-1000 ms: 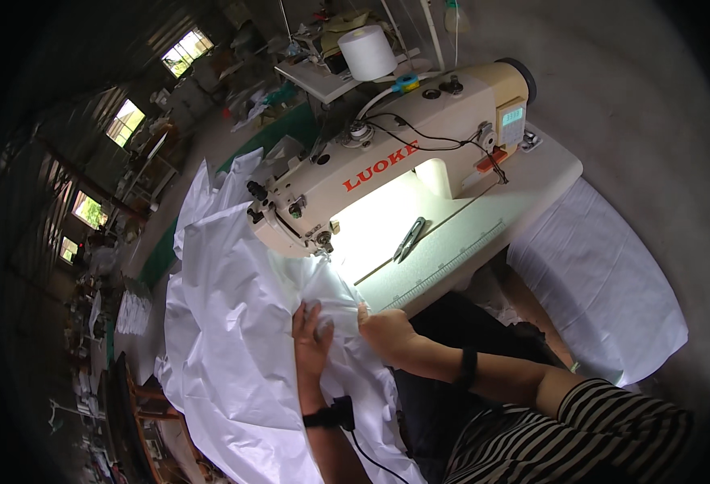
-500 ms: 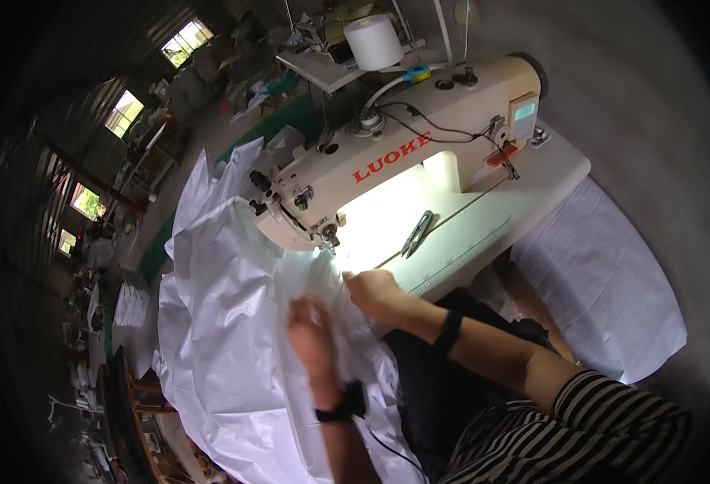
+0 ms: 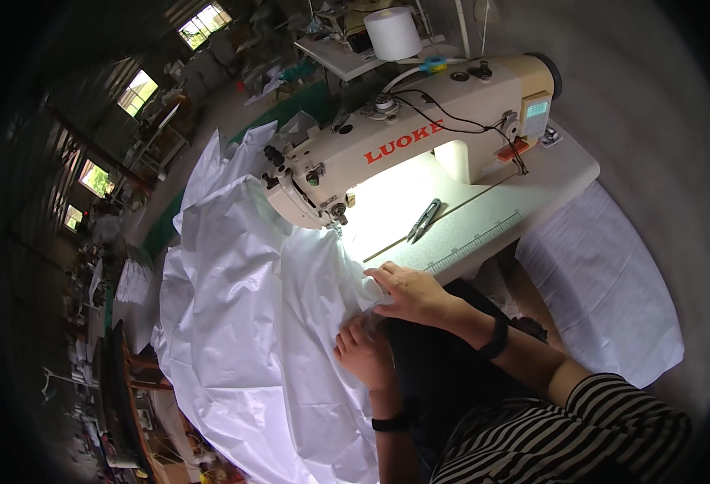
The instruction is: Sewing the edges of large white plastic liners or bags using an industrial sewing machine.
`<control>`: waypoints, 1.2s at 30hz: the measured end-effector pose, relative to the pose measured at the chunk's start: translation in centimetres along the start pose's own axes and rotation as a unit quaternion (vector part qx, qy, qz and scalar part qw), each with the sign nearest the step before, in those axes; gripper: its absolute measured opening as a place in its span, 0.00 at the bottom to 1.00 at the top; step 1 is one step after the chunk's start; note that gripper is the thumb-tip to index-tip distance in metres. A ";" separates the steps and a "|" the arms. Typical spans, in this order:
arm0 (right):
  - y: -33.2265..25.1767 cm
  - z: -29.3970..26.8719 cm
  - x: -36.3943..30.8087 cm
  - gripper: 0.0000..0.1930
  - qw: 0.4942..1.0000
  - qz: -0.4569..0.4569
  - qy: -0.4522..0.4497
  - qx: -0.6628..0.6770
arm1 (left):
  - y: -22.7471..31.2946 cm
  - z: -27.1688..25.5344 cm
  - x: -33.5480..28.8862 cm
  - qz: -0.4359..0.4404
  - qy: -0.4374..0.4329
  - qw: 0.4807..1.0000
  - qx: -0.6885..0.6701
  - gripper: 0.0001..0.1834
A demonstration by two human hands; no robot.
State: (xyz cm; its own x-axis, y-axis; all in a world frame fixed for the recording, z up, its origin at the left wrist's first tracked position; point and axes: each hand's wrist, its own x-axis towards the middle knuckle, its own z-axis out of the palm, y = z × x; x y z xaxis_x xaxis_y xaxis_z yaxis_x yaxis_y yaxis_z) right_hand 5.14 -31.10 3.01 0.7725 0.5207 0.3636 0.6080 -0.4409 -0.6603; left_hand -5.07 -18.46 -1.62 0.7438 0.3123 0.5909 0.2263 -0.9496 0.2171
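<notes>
A large white fabric sheet (image 3: 234, 298) hangs in folds over the left of the sewing machine table and down toward my lap. Its right edge runs up under the machine's needle area (image 3: 337, 228). My left hand (image 3: 365, 355) is closed on that edge, low down near my lap, with its fingers curled into the cloth. Just above and to the right, my right hand (image 3: 411, 294) holds the same edge at the table's front, its fingertips partly hidden by the cloth. The sewing machine (image 3: 419, 145) stands beyond both hands, with its work area brightly lit.
Thread snips (image 3: 425, 221) lie on the machine table (image 3: 484, 210), beside a printed ruler scale. More white cloth (image 3: 605, 282) hangs at the right. A white thread cone (image 3: 393, 34) stands behind the machine. Other work tables line the dim room at the left.
My left hand has moved right and down to the cloth's edge, and closed there. The right hand has shifted slightly right, away from the needle. The whole view has tilted a little.
</notes>
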 end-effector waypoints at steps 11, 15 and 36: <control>1.7 4.6 -2.3 0.10 0.842 0.163 -0.033 0.513 | 1.9 -3.8 5.3 0.021 -0.114 0.957 -0.267 0.05; 2.1 0.8 -4.6 0.08 0.883 0.176 -0.160 0.405 | 3.4 -2.6 3.3 0.046 -0.157 0.954 -0.251 0.11; 0.3 0.3 0.4 0.10 0.991 0.005 -0.021 -0.135 | 2.2 -2.1 1.2 0.124 -0.074 0.973 -0.181 0.13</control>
State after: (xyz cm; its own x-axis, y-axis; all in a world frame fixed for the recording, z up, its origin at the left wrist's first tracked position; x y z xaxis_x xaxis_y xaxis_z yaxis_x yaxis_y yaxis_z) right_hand 5.50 -30.77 2.75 0.7740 0.5423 0.3269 0.6315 -0.6233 -0.4611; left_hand -5.00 -20.12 1.22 0.8361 0.0419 0.5470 -0.1883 -0.9146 0.3579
